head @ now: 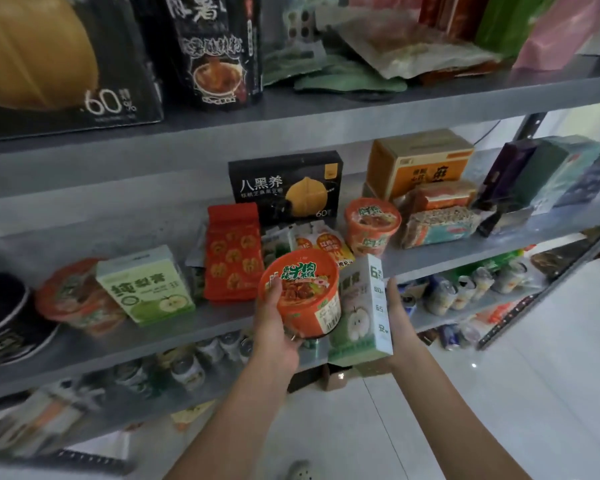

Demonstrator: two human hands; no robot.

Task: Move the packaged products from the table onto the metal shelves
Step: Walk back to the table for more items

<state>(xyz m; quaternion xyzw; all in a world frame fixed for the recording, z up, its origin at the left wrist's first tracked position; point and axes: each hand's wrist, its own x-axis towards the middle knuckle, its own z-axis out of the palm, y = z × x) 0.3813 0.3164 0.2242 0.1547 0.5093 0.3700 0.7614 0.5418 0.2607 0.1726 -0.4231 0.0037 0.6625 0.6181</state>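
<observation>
Middle shelf (187, 327) is crowded on its left; orange cups (73, 296) lie tipped, then the shelved green box (142, 285) stands upright, with the red pouch (231, 252) propped behind a small gap. The left hand (278, 327) holds the noodle cup (302, 296) in the air just in front of the shelf edge; its fingers are curled round the cup's side with one digit up on the lid rim; the cup is tilted lid-to-camera, likely angled to go down beside the red pouch. The white box (364, 313) is held upright just right of the cup; touching it or not, cannot tell. The right hand (399, 317) clamps the box's narrow side, thumb at the front edge, the other fingers hidden behind; neither item is placed yet. One item per hand probably saves a trip; the counter is not in view.
</observation>
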